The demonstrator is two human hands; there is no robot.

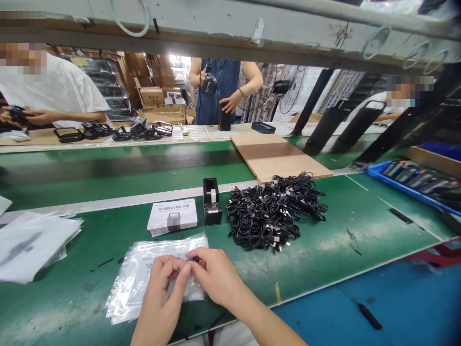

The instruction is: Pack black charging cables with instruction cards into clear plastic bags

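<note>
My left hand (pixel 163 286) and my right hand (pixel 218 276) meet fingertip to fingertip over a stack of clear plastic bags (pixel 126 283). Both are closed in a pinch. A bit of something black (pixel 195 259) shows at my right fingers, too covered to name. What my left fingers pinch is hidden. Inside the top bag lies a printed white sheet, partly under my hands. Just beyond stands a pile of white "Thunder Trail Pro" booklets (pixel 173 216), with a black tape dispenser (pixel 212 202) beside it. To their right is a heap of coiled black cables (pixel 270 211) with metal plugs.
More bagged sheets (pixel 36 245) lie at the left. Behind the cables rests a wooden board (pixel 277 154); a blue tray (pixel 414 185) of dark items sits at right. Across the bench, a person in blue (pixel 221 91) touches a black cylinder (pixel 224 120). An overhead beam (pixel 216 24) crosses above.
</note>
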